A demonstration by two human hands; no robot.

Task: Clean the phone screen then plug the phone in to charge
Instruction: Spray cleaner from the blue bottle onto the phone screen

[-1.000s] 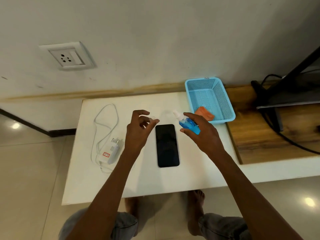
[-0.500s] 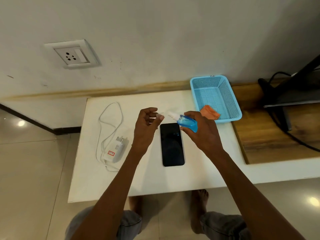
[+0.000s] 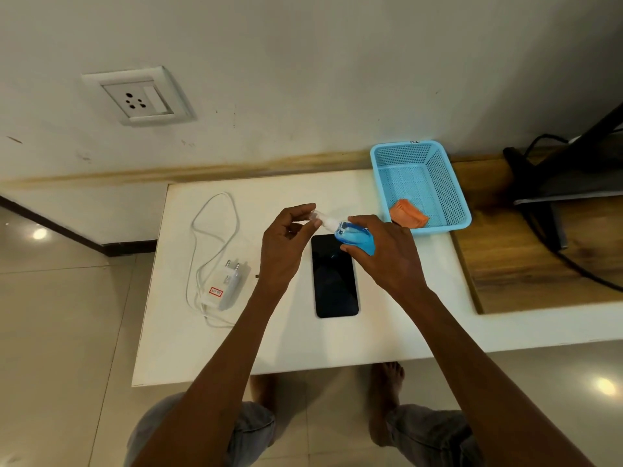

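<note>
A black phone (image 3: 335, 281) lies face up on the white table (image 3: 296, 342). Just above its far end my right hand (image 3: 384, 254) grips a small blue spray bottle (image 3: 354, 238), tilted with its nozzle to the left. My left hand (image 3: 286, 244) pinches the clear cap (image 3: 317, 215) at the bottle's nozzle end. To the left lie a white charger plug (image 3: 229, 281) and its looped white cable (image 3: 209, 237). An orange cloth (image 3: 408, 217) sits in the blue basket (image 3: 451, 193).
A wall socket (image 3: 138, 96) is set in the wall at the upper left. A wooden surface (image 3: 526, 264) with black cables and a dark stand adjoins the table's right side. Tiled floor and my bare feet show below.
My hands have come together: the left hand with the clear cap now meets the bottle's nozzle. The bottle has tilted more to the left above the phone's far end.
</note>
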